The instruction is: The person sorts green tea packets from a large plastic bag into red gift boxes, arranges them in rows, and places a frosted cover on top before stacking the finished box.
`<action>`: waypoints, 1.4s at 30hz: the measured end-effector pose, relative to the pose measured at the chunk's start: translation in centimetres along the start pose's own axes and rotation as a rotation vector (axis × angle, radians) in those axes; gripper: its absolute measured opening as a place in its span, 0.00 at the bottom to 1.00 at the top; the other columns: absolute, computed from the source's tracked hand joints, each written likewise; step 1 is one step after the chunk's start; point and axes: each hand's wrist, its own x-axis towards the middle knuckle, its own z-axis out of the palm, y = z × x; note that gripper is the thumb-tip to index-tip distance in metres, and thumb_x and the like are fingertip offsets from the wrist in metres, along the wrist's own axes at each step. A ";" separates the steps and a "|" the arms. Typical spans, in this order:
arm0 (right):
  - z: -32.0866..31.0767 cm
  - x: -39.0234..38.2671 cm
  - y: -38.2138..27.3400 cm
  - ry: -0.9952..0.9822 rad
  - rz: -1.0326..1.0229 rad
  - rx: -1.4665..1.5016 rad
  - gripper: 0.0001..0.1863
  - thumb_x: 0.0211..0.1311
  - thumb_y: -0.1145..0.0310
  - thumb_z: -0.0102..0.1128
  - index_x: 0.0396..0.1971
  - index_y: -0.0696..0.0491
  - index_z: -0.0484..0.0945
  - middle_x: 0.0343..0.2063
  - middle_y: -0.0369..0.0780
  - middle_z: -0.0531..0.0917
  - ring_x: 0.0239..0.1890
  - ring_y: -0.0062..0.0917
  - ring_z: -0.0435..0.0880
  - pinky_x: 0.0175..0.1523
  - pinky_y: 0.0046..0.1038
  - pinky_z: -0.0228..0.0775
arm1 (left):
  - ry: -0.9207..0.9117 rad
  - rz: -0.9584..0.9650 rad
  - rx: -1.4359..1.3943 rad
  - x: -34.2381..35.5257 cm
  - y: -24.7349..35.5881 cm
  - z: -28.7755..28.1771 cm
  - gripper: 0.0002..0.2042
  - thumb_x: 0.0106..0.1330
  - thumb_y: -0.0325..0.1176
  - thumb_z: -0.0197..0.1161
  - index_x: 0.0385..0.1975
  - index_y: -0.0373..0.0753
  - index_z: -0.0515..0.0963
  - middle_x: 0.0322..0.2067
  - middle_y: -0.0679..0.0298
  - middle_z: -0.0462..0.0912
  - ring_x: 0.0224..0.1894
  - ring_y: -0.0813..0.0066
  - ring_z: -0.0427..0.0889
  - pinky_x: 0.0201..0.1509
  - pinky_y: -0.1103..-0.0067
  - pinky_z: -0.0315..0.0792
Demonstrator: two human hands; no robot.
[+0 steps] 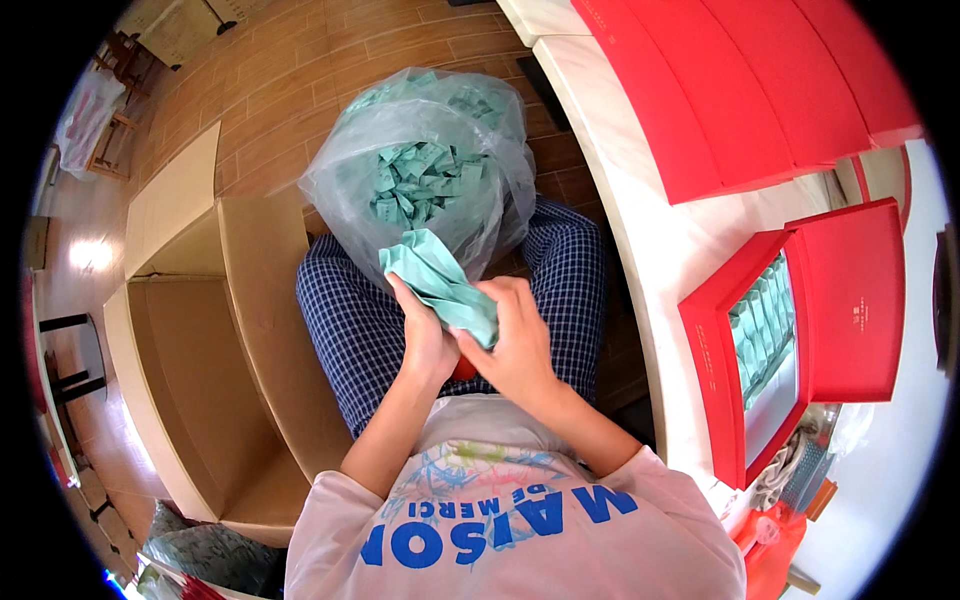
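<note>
Over my lap, my left hand (426, 330) and my right hand (516, 338) are both closed around a bundle of light green paper packets (438, 275). The bundle looks like several crinkled packets laid together; the exact number cannot be made out. Fingers of my left hand grip its left side, and my right hand wraps its lower right end. Just beyond it, a clear plastic bag (335, 180) full of similar green packets (425, 185) rests by my knees, its mouth facing me.
An open cardboard box (205, 400) stands on the floor at my left. On the white table (640, 200) at my right lies an open red gift box (715, 400), partly filled with rows of green packets (765, 325). More red boxes (740, 90) sit at the far right.
</note>
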 end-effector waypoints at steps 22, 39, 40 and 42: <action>-5.9 -1.6 -1.7 0.083 -0.529 -0.048 0.15 0.45 0.72 0.65 0.37 0.50 0.81 0.53 0.42 0.75 0.51 0.35 0.73 0.53 0.35 0.64 | -0.437 -0.121 -0.105 1.2 0.5 3.6 0.29 0.62 0.64 0.48 0.43 0.40 0.68 0.26 0.71 0.65 0.27 0.79 0.63 0.32 0.82 0.61; -19.2 -8.0 -2.7 0.488 0.089 -0.354 0.26 0.43 0.67 0.72 0.42 0.59 0.72 0.39 0.47 0.77 0.39 0.41 0.78 0.41 0.33 0.73 | -1.027 0.093 0.667 -6.2 -11.3 9.6 0.37 0.68 0.63 0.32 0.64 0.35 0.51 0.62 0.58 0.58 0.64 0.66 0.58 0.68 0.70 0.52; -20.7 -9.3 -2.6 0.513 0.049 -0.419 0.26 0.42 0.67 0.73 0.42 0.58 0.72 0.39 0.47 0.77 0.39 0.42 0.78 0.42 0.33 0.73 | -1.085 0.152 0.698 -6.9 -12.1 10.4 0.35 0.68 0.59 0.36 0.63 0.34 0.52 0.61 0.57 0.59 0.64 0.65 0.58 0.67 0.70 0.52; -24.8 -11.8 -2.7 0.563 0.170 -0.514 0.22 0.44 0.66 0.72 0.37 0.57 0.74 0.35 0.44 0.78 0.36 0.38 0.79 0.40 0.32 0.73 | -1.161 0.288 0.692 -9.2 -13.0 13.8 0.28 0.70 0.48 0.46 0.60 0.31 0.56 0.56 0.55 0.64 0.61 0.63 0.60 0.65 0.69 0.52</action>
